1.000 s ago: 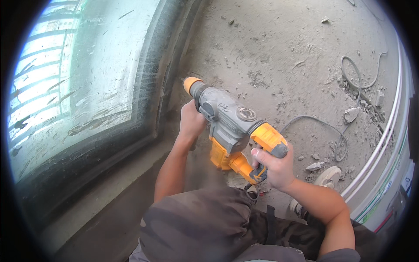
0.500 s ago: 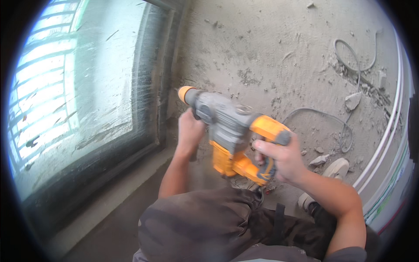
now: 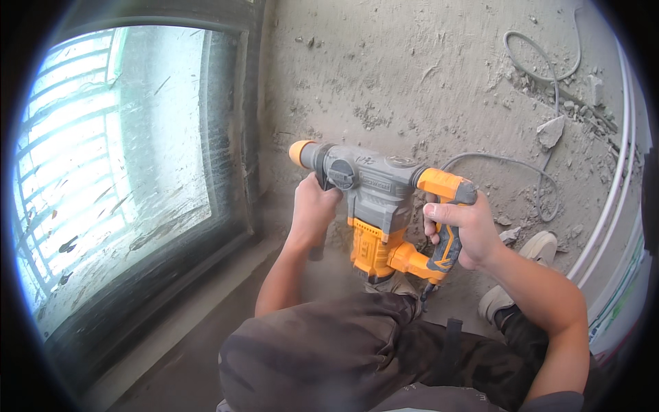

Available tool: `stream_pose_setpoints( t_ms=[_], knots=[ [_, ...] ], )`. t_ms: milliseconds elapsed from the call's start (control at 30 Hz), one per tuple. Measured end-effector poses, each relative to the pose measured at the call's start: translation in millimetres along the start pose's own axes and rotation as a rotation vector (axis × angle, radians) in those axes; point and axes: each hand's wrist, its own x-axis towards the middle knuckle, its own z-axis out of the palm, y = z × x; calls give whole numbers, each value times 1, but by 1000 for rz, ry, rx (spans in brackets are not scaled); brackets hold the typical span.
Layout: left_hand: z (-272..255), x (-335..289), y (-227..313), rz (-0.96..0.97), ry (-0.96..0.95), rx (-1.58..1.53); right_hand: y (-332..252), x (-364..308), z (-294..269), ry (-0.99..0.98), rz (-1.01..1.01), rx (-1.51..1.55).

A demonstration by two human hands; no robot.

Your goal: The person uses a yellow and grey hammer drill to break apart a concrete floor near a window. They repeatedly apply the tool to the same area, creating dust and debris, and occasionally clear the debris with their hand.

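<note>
A grey and orange rotary hammer drill (image 3: 376, 189) lies sideways across the middle of the head view, its orange-collared nose pointing left toward the window frame. My left hand (image 3: 316, 206) is closed round the dark side handle just behind the nose; the handle's lower end shows below the fist. My right hand (image 3: 467, 223) wraps the rear grip, with the thumb laid across it and some fingers curled on the inner side. No bit can be made out past the collar. From the base of the rear grip a cord (image 3: 427, 296) runs down near my leg.
A dirty glass pane (image 3: 151, 151) in a dark frame (image 3: 230, 137) stands at left, above a ledge (image 3: 185, 329). Grey cable (image 3: 508, 159) loops across the dusty floor at right. Rubble, including a larger chunk (image 3: 550, 132), lies near white pipes (image 3: 607, 199) along the right wall. My shoes (image 3: 539, 248) are below right.
The drill and both hands have shifted a little to the right in the picture. Its nose has tilted less upward, so the body sits more level. Both grips stay the same.
</note>
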Motion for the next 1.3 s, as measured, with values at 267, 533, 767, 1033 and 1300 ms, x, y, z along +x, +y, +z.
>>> stream_pose_setpoints(
  t_ms=[267,533,767,1033,1300],
  knots=[
    [-30,38,-17,-64,-104,102,36,30,26,18,-19,81],
    [-47,45,-23,-8,-76,107,49,41,45,69,-39,62],
    [-22,21,-37,112,2,79,23,0,28,19,-77,-10],
    [-54,27,-33,82,-106,-368,-5,-25,114,-109,-84,-90],
    [-74,40,-42,139,-121,-339,-13,-24,150,-94,-64,-75]
  ],
)
